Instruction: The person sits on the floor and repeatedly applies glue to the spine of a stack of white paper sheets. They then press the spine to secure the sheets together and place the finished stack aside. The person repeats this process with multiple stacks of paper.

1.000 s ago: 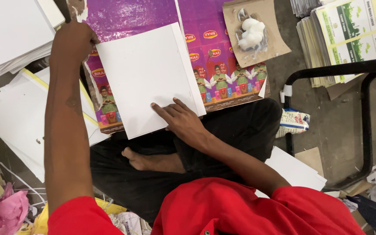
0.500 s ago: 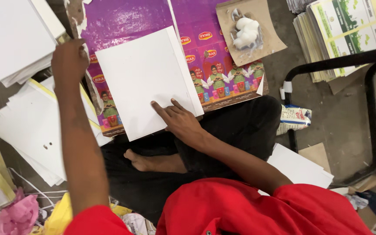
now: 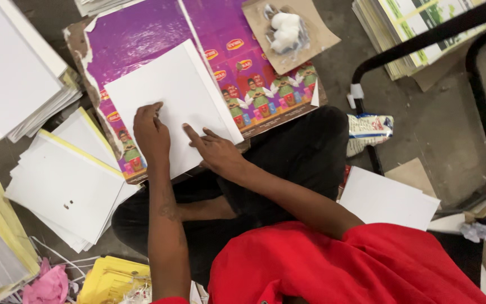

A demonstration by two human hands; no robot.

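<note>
A white sheet (image 3: 170, 93) lies tilted on a purple printed board (image 3: 142, 34) in front of my crossed legs. My left hand (image 3: 152, 132) rests on the sheet's lower middle, fingers bent with the tips pressed on the paper. My right hand (image 3: 215, 149) lies just to its right at the sheet's lower edge, index finger stretched out on the paper. Neither hand grips anything that I can see.
Stacks of white sheets lie at the left (image 3: 63, 180) and top left (image 3: 12, 67). A brown card with white wads (image 3: 288, 28) sits at the top. A black metal frame (image 3: 423, 39) stands at the right, with more sheets (image 3: 389, 197) and printed stacks (image 3: 417, 22) nearby.
My left hand has come down from the board's upper left corner onto the white sheet, beside my right hand. The right hand has stayed on the sheet.
</note>
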